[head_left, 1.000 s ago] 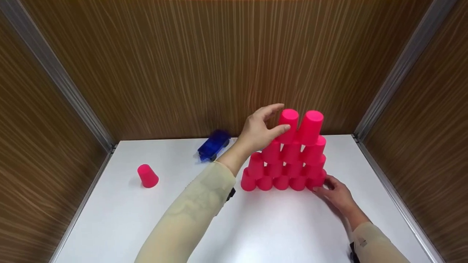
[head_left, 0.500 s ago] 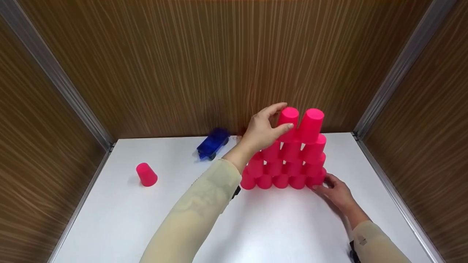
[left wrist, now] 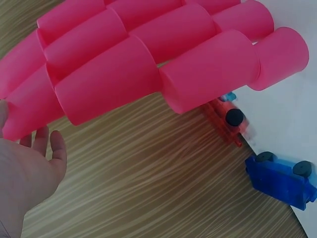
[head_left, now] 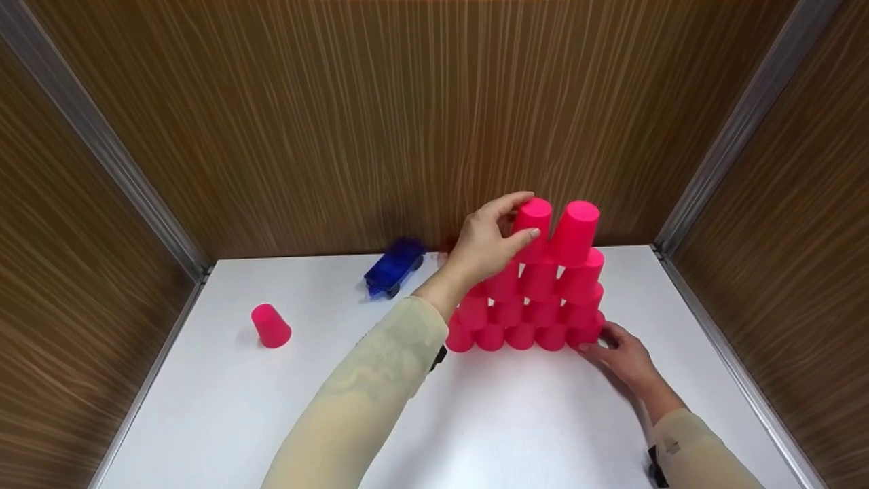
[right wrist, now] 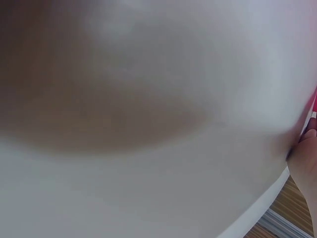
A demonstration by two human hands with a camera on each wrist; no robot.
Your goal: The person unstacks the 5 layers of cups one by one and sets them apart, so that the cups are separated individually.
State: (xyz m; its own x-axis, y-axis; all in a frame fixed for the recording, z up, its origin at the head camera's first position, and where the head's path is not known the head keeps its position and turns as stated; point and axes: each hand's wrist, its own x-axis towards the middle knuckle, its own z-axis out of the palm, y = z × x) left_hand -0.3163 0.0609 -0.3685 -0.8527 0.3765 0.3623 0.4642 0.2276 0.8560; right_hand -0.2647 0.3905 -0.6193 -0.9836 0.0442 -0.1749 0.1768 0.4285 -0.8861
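Note:
Upside-down pink cups [head_left: 540,278] stand in a stepped wall of several rows, two cups in the top one. My left hand [head_left: 483,238] holds the left top cup [head_left: 535,216], thumb in front and fingers behind it. In the left wrist view that hand [left wrist: 29,171] has its fingers bent along the cup [left wrist: 32,99]. Low on the right, my right hand [head_left: 628,356] grips the end cup [head_left: 585,335] of the bottom row between thumb and fingers. Only part of this hand [right wrist: 304,156] shows in the right wrist view.
A single pink cup [head_left: 271,327] stands upside down at the left of the white table [head_left: 204,407]. Near the back wall is a blue toy car [head_left: 395,267]. A red toy car [left wrist: 223,119] lies behind the stack. Wood-grained walls [head_left: 434,102] enclose the table.
My left hand has shifted slightly right, closer around the left top cup, then stayed there. The right hand keeps its place at the bottom cup, and the cups stand as before.

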